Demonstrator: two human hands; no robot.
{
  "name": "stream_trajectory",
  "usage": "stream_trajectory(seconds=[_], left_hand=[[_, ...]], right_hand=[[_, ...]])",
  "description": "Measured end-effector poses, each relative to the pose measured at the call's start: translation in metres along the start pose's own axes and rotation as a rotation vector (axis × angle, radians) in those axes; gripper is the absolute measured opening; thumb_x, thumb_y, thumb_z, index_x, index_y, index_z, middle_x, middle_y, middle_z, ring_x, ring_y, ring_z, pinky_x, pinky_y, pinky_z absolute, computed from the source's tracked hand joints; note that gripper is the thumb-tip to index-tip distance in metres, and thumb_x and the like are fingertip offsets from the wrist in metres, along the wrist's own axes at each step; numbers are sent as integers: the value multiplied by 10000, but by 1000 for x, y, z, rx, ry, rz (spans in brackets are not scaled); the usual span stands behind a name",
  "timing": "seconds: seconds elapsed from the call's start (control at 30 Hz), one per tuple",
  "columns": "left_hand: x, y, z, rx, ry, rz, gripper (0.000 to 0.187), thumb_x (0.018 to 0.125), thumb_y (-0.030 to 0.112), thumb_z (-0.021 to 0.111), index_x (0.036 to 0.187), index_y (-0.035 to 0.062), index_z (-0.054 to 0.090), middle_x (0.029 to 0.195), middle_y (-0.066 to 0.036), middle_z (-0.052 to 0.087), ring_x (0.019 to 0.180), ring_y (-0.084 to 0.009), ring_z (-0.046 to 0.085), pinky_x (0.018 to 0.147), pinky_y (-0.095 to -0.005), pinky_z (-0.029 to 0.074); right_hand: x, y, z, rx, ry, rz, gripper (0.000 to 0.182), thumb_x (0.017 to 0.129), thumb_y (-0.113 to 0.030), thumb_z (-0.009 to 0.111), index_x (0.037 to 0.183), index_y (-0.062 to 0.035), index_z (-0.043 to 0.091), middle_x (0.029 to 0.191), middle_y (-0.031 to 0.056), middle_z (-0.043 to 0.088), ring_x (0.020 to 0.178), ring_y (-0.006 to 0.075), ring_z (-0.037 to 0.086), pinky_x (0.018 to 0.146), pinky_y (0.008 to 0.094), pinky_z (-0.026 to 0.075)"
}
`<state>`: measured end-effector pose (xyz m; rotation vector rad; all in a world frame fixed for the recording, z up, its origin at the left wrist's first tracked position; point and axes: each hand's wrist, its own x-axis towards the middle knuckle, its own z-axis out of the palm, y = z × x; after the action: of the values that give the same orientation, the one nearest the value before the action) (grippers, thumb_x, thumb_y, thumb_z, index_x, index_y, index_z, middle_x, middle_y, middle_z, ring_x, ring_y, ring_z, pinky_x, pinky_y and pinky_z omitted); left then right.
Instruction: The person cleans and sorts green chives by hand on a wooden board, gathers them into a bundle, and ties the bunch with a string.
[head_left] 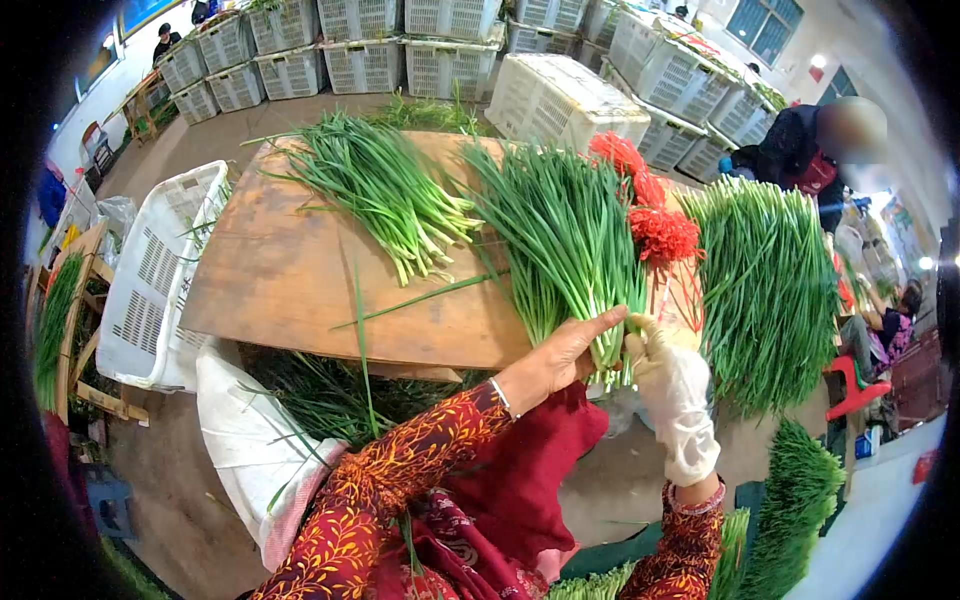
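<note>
My bare left hand, with a bracelet at its wrist, is wrapped round the pale stem ends of a bunch of garlic chives. The bunch lies over the front edge of the wooden table, its leaves pointing away from me. Against the right side of these stems is my right hand in a whitish glove. Its thumb and fingers are pinched together near my left thumb; what they hold is hidden. A looser pile of garlic chives lies further left. Red plastic ties sit just right of the bunch.
The wooden table carries a thick stack of chives on its right. A white crate and white sack stand left. Stacked crates line the back. A person in dark clothes stands beyond the stack.
</note>
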<state>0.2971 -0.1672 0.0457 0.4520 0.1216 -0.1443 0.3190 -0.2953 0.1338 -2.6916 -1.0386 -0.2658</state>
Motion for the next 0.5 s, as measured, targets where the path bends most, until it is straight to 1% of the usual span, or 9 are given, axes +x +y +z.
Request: stream_trajectory(seconds=[0.03, 0.1, 0.2, 0.23, 0.3, 0.37, 0.4, 0.47, 0.5], left_hand=[[2, -1, -1, -3, -3, 6, 223, 814, 208, 623, 945, 38, 563, 851, -55, 626, 740, -158, 615, 612, -304, 523], [6, -5, -2, -92, 1, -9, 216, 808, 194, 630, 933, 30, 565, 848, -57, 619, 760, -152, 609, 628, -302, 520], [3, -2, 0, -28, 47, -4, 212, 813, 206, 622, 942, 47, 567, 844, -40, 611, 744, -131, 594, 623, -304, 508], [0, -2, 3, 29, 93, -10, 214, 817, 217, 615, 944, 51, 567, 837, -34, 608, 731, -124, 589, 614, -304, 503], [1, -5, 3, 67, -14, 60, 220, 852, 269, 553, 890, 53, 571, 709, -15, 568, 634, -123, 564, 584, -287, 497], [17, -16, -10, 90, -15, 32, 242, 860, 245, 539, 995, 45, 544, 838, -42, 591, 740, -136, 584, 634, -300, 511], [14, -15, -3, 68, -18, 69, 293, 872, 250, 517, 1091, 58, 489, 959, -46, 573, 854, -146, 570, 692, -303, 509], [31, -27, -6, -30, -145, 235, 436, 867, 226, 527, 1244, 75, 370, 1165, -69, 510, 1013, -177, 541, 814, -327, 491], [18, -23, 2, -74, -149, 246, 415, 844, 165, 557, 1214, 56, 403, 1125, -76, 534, 996, -199, 549, 838, -343, 476]], right_hand=[[-4, -2, 4, -8, 47, -80, 260, 824, -259, 559, 1033, -106, 573, 629, 115, 599, 563, 286, 594, 522, 379, 459], [-8, -2, 8, 1, 22, -84, 307, 819, -297, 571, 1047, -91, 578, 666, 123, 617, 592, 267, 610, 540, 361, 471], [3, 6, -20, 391, -159, -5, 283, 799, -246, 627, 1029, -84, 602, 732, 105, 638, 622, 199, 616, 597, 306, 484], [12, 10, -21, 548, -154, 70, 300, 769, -193, 656, 1040, -80, 596, 816, 99, 639, 670, 190, 612, 625, 289, 480], [34, -5, -28, 387, 26, -98, 430, 724, -214, 688, 1108, -73, 553, 1033, 141, 590, 887, 227, 590, 755, 310, 464], [55, -18, -10, 204, 116, -305, 520, 716, -172, 690, 1172, -29, 487, 1188, 167, 489, 1081, 270, 491, 892, 332, 401], [65, -19, 5, 225, -26, -248, 668, 672, -218, 727, 1238, -35, 423, 1299, 189, 388, 1204, 305, 372, 993, 355, 311], [82, -18, 35, 155, -185, -178, 817, 604, -314, 754, 1281, -58, 375, 1320, 228, 344, 1221, 335, 347, 1002, 369, 304], [92, -7, 57, 153, -215, -186, 858, 580, -368, 753, 1288, -75, 368, 1321, 229, 343, 1206, 349, 360, 994, 378, 316]])
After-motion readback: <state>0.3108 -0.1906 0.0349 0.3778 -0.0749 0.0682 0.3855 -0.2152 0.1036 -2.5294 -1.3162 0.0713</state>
